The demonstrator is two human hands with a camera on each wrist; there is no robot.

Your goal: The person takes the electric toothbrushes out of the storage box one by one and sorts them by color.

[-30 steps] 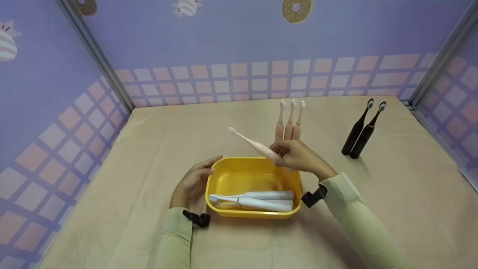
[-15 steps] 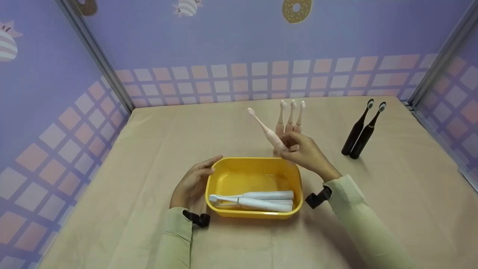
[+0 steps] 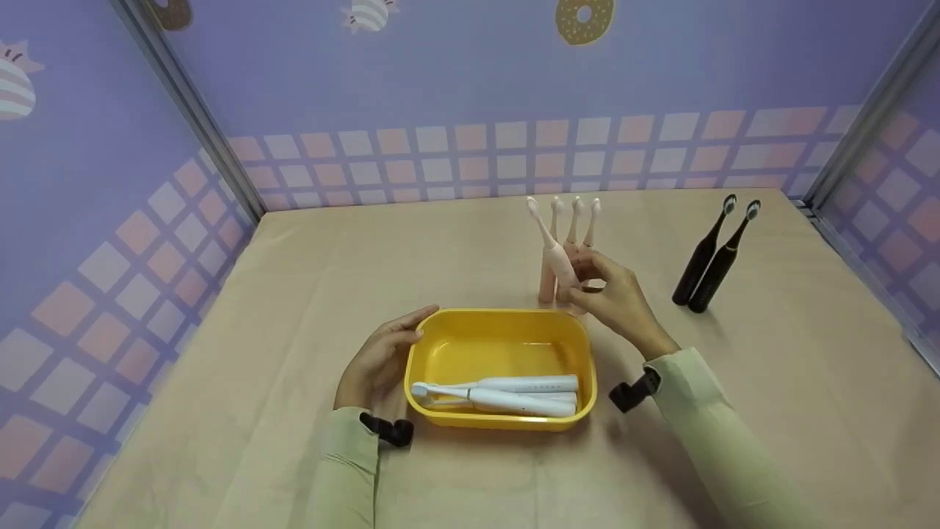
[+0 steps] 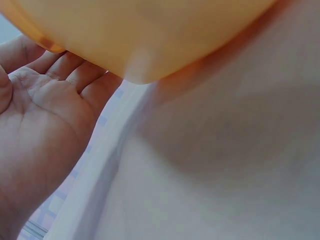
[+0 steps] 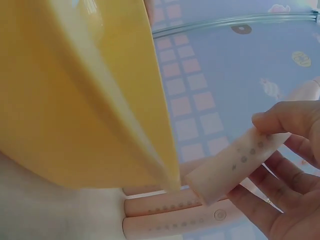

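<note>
My right hand (image 3: 613,297) pinches a pink electric toothbrush (image 3: 562,266) between thumb and fingers, tilted with its head up and left. In the right wrist view, the handle's lower end (image 5: 220,172) hangs near other pink toothbrushes (image 5: 175,222). Those pink toothbrushes (image 3: 547,283) stand upright in a row behind the yellow bin (image 3: 499,421), partly hidden by the hand. Several white electric toothbrushes (image 3: 523,402) lie along the bin's near side. My left hand (image 3: 378,360) rests against the bin's left end, fingers extended along its wall; the left wrist view hides the fingertips.
Two black electric toothbrushes (image 3: 709,268) stand side by side at the back right. A beige cloth (image 3: 257,411) covers the table. Patterned walls (image 3: 470,81) with metal corner posts (image 3: 183,95) enclose the back and sides.
My right hand has carried the pink toothbrush from over the bin's back right corner, back and to the right, beside the standing pink ones, turning it more upright. The left hand has stayed put.
</note>
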